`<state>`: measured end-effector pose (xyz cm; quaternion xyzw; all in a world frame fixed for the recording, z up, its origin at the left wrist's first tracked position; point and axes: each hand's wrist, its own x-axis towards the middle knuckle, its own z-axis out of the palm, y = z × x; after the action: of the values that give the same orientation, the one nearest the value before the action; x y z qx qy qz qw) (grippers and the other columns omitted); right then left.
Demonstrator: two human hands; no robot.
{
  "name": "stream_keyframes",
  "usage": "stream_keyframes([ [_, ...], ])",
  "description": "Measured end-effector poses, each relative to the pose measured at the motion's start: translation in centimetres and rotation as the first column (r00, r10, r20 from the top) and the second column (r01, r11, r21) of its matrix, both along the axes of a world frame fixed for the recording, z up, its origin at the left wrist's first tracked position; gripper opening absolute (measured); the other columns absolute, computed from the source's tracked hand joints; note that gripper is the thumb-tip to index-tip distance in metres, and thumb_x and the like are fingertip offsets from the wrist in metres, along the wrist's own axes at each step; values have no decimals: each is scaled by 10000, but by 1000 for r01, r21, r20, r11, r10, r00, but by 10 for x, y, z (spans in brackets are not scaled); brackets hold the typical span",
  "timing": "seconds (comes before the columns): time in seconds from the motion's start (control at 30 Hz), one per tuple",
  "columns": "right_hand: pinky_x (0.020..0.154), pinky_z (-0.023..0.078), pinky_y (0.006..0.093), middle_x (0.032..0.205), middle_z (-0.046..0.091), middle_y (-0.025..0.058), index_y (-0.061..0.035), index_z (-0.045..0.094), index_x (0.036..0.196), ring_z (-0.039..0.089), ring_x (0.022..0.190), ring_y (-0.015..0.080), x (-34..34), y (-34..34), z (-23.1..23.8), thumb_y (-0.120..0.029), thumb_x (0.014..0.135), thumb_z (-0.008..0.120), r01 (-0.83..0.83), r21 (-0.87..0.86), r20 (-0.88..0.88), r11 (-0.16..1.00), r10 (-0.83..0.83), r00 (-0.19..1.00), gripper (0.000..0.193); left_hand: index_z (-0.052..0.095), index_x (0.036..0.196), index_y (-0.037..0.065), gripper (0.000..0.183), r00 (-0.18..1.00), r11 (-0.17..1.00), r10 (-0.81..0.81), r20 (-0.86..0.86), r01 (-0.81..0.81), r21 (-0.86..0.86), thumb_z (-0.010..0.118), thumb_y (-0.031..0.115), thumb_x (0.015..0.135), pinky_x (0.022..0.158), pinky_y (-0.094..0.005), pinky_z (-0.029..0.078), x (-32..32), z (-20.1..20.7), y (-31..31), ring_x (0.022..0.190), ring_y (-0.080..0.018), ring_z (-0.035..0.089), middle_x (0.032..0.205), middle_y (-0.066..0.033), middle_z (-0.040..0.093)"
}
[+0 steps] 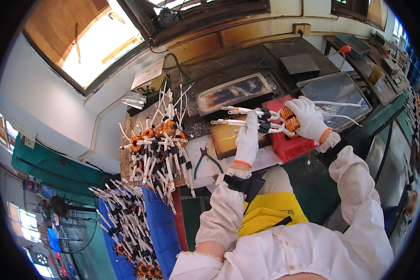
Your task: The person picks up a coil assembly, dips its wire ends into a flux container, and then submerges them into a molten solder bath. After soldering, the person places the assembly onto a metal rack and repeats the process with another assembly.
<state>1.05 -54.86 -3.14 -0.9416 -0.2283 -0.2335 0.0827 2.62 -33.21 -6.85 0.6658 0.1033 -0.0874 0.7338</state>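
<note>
Both of my hands wear white gloves. Between them they hold a coil assembly: a pair of copper-wound ring coils (291,122) with white cables and black sleeves. My right hand (308,117) is closed over the coils, above a red plastic container (289,148). My left hand (248,140) is closed round the white cables (234,110), whose ends with metal lugs point left. More white leads (336,103) stick out to the right past my right hand. Below the cable ends sits a shallow pan with yellow contents (222,141).
A heap of similar coil assemblies (161,140) covers the bench's left end, beside pliers (206,161). More fill a blue crate (164,224) below. Behind are a stained rectangular pan (235,93), a control box (147,78) and a grey-topped tray (338,95). A fan (60,210) stands left.
</note>
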Motion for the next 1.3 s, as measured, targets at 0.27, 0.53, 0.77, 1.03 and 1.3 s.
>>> stream_keyframes([
  [0.27,939,404,411,1064,543,117,-97,510,1131,491,1049,335,0,4,-4,-195,560,802,26,-16,-18,1000,-26,999,649,601,1024,60,592,989,947,108,-103,-134,-293,481,625,895,638,-299,475,13,-5,-12,713,-119,537,868,-22,591],
  [0.53,960,391,420,1090,545,127,-91,514,1148,485,1072,351,-1,2,-5,-192,595,790,49,51,-53,997,-47,998,626,593,1055,41,575,998,898,-63,3,58,-436,490,588,911,763,-326,490,-19,-20,2,820,-158,579,892,-40,599],
  [0.77,958,391,415,1087,542,121,-78,512,1154,487,1075,342,4,-6,-12,-157,592,772,15,35,-7,999,-15,1000,624,605,950,97,352,430,691,-604,671,-137,710,778,221,670,897,-379,446,-56,26,-2,996,-294,564,980,-87,566],
  [1.03,968,389,418,1104,542,121,-99,507,1168,484,1083,340,-1,1,-6,-138,572,770,43,1,-28,999,-43,999,653,568,1064,54,271,581,-121,-804,127,-368,922,520,201,842,1072,-491,273,14,13,-44,1166,-336,466,1164,-164,554],
  [1.3,996,371,440,1144,532,125,-100,489,1203,467,1123,363,1,2,-8,-106,576,759,67,13,-73,998,-66,995,682,546,910,99,113,510,68,-770,384,-532,844,492,181,854,995,-408,370,20,-11,-41,931,-262,527,878,-98,536],
])
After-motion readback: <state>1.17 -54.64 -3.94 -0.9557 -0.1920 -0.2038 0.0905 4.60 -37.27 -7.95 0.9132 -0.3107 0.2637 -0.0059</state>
